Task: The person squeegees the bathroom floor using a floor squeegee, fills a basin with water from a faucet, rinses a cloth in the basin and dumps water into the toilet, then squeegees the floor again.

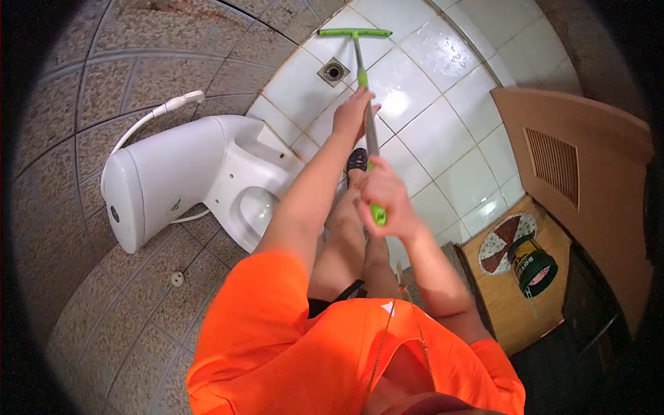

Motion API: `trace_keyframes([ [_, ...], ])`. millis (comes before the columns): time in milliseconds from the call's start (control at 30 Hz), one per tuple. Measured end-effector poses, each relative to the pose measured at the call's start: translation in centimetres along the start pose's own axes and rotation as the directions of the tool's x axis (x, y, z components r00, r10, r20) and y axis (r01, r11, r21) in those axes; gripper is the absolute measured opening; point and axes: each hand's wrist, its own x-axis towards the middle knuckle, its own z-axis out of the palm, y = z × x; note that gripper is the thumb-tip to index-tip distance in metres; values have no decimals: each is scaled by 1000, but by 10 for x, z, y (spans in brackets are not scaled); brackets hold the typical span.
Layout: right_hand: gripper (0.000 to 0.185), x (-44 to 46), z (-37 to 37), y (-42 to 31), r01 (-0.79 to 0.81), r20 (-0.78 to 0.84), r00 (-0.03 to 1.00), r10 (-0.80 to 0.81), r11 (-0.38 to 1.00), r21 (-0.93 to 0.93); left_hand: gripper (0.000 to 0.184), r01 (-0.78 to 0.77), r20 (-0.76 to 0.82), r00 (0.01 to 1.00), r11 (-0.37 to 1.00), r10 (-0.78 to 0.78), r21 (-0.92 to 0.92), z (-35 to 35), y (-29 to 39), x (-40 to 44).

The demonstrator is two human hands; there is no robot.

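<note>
A squeegee [371, 131] with a green blade, a grey pole and green grips runs from the top of the view down toward my body. Its blade lies on the white floor tiles near the wall, just beyond a square drain [333, 72]. My left hand [354, 113] is wrapped round the pole just below its upper green joint. Closer to my body, my right hand [386, 198] grips the handle, and the green end sticks out below the fist. Wet patches show on the tiles [443, 55] to the right of the blade.
A white toilet [180, 173] with a hand sprayer [183, 102] stands at the left against a tiled wall. To the right are a brown door [574, 159] with a vent, an oval mat [498, 250] and a dark green bucket [536, 275]. My sandalled foot [357, 160] is below the pole.
</note>
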Motion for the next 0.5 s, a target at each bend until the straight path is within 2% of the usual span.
trace_keyframes([
  [67, 11, -18, 7, -12, -5, 52, 999, 5, 1000, 7, 27, 12, -24, 1000, 1000, -12, 3, -6, 2, -28],
  [133, 11, -34, 10, -23, -42, 87, 995, 39, 998, 38, 26, 75, 40, 996, 997, -74, -7, -8, 5, -50],
  [267, 10, -56, 2, -38, -65, 94, 994, 61, 997, 49, 26, 61, 44, 997, 998, -61, 3, 4, 12, -76],
  [367, 10, -75, -9, -44, -57, 59, 997, 54, 997, 57, 27, 67, 44, 997, 997, -68, 25, 13, 29, -89],
  [467, 10, -86, -22, -51, -86, 9, 996, 86, 995, 57, 20, 56, -1, 998, 998, -56, 24, 11, 55, -92],
  [500, 10, -82, -30, -59, -66, -102, 992, 73, 996, 61, 16, 35, -64, 997, 997, -39, -64, 6, 66, -90],
])
